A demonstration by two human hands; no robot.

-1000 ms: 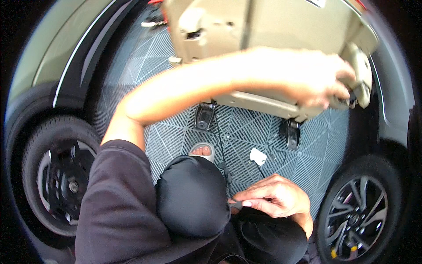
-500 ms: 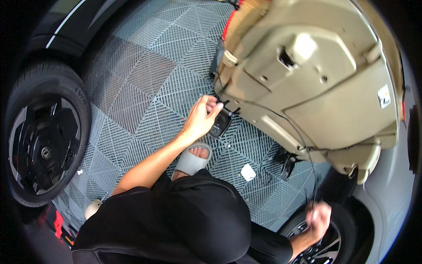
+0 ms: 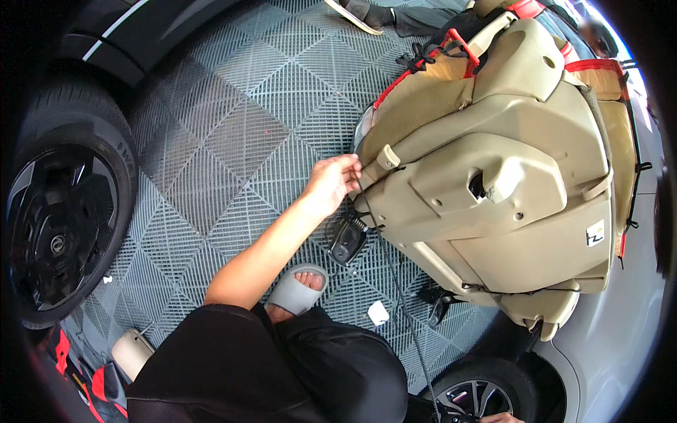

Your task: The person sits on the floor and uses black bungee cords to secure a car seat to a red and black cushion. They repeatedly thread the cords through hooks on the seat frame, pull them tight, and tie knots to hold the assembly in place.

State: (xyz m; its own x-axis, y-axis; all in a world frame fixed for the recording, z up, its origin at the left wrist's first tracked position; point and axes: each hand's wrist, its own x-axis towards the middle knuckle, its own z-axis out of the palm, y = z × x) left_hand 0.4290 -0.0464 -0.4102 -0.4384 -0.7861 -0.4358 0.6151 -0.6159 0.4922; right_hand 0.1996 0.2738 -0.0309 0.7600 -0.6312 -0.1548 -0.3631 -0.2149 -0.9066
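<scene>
My left hand (image 3: 331, 185) is closed in a pinch on a dark cord (image 3: 396, 282) beside the lower left edge of a beige car seat (image 3: 493, 233). The cord stretches from those fingertips down past the seat to the lower edge of the view. Only a sliver of my right hand (image 3: 502, 418) shows at that edge, over a car wheel (image 3: 479, 395); its fingers cannot be made out. The hard plastic back of the seat faces me. Red-edged tan fabric (image 3: 599, 65) hangs at its far side, with black ties. A black foot bracket (image 3: 347, 240) sticks out under the seat near my left hand.
A large black wheel (image 3: 67, 233) and dark car body stand at left, a silver car panel (image 3: 620, 338) at right. A person's shoe (image 3: 360, 15) shows at the far edge. A white piece (image 3: 379, 312) and a beige cylinder (image 3: 132, 352) lie on the grid floor (image 3: 282, 92).
My right hand has moved down, nearly out of view, and the cord now runs taut instead of draping over the seat. The view has shifted, showing more of the seat's far side and another person.
</scene>
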